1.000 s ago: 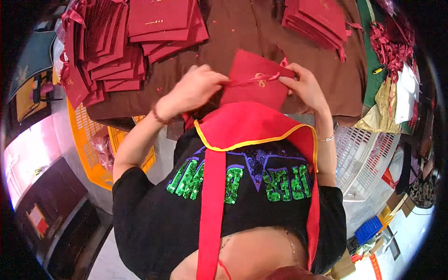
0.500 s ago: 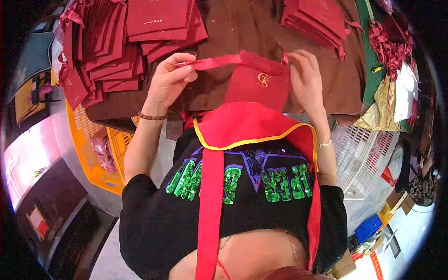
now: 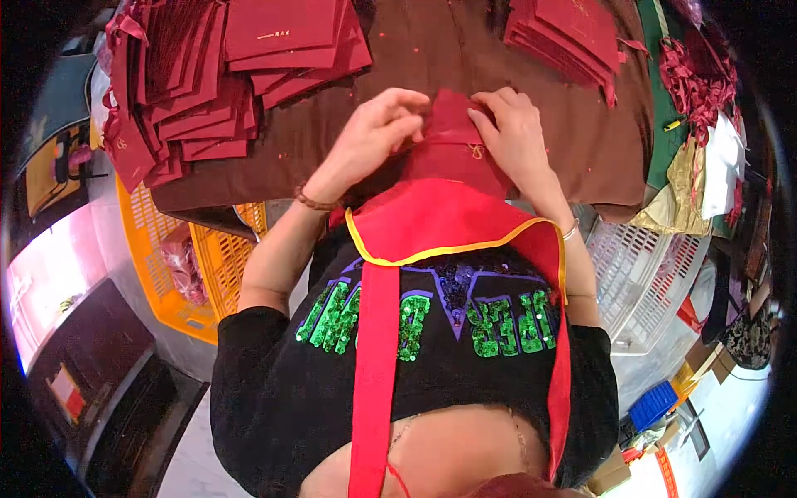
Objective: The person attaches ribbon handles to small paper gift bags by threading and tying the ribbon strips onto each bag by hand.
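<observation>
Between my hands, at the table's near edge, is a dark red gift bag [image 3: 455, 158] with gold print on its front. Its upper part [image 3: 452, 112] stands up toward the far side. My left hand [image 3: 380, 139] is at the bag's upper left edge, fingers curled and thumb bent toward them; whatever they pinch is hidden. At the upper right edge, my right hand [image 3: 513, 137] has its thumb and bent fingers on the bag. The bag's lower end is covered by my red apron [image 3: 440, 220] with yellow trim.
Stacked dark red bags [image 3: 282, 33] lie at the far left, with another stack [image 3: 564, 41] at the far right. Dark red ribbons [image 3: 697, 83] hang at the right beside gold wrapping [image 3: 677, 187]. Below the table stand yellow crates [image 3: 149, 249] and a white crate [image 3: 639, 282].
My left hand has moved right, from the outstretched ribbon to the bag's edge. My right hand has shifted slightly left. The ribbon no longer shows stretched out.
</observation>
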The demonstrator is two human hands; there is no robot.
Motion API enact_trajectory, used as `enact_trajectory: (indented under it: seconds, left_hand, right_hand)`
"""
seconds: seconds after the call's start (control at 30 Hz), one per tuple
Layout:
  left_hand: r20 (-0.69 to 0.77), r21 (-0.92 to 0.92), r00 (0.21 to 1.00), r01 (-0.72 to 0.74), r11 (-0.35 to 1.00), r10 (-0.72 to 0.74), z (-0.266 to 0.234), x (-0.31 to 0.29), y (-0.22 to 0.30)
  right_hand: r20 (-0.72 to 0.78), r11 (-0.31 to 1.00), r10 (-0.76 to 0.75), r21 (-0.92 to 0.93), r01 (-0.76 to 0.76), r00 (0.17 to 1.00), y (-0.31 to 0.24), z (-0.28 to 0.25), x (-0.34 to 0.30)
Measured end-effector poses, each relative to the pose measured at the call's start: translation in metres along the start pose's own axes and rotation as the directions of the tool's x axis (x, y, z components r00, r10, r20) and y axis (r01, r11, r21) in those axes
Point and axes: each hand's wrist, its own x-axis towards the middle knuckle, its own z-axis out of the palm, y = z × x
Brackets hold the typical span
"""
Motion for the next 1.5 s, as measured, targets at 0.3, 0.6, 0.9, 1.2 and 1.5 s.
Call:
enact_trajectory:
  seconds: [0.3,0.6,0.9,1.2,1.5]
  left_hand:
    - [-0.102,0.525,0.907,-0.299,0.797,0.408,0.028,0.018,-0.017]
    - [-0.119,0.596,0.872,-0.32,0.737,0.474,0.034,0.023,-0.018]
    - [-0.119,0.615,0.85,-0.343,0.71,0.513,0.039,0.026,-0.011]
    - [0.07,0.897,0.752,-0.335,0.288,0.655,0.051,0.024,-0.005]
    - [-0.117,0.594,0.817,-0.398,0.699,0.564,0.039,0.022,-0.011]
  right_hand:
    - [0.389,0.901,0.264,0.226,-0.37,0.882,0.002,-0.015,0.013]
    - [0.661,0.489,0.164,0.59,-0.643,0.732,0.027,-0.01,0.017]
    - [0.676,0.41,0.159,0.617,-0.671,0.719,0.027,-0.007,0.015]
    - [0.675,0.468,0.182,0.58,-0.667,0.715,0.01,-0.017,0.016]
    - [0.72,0.232,0.141,0.643,-0.73,0.679,0.017,-0.023,0.008]
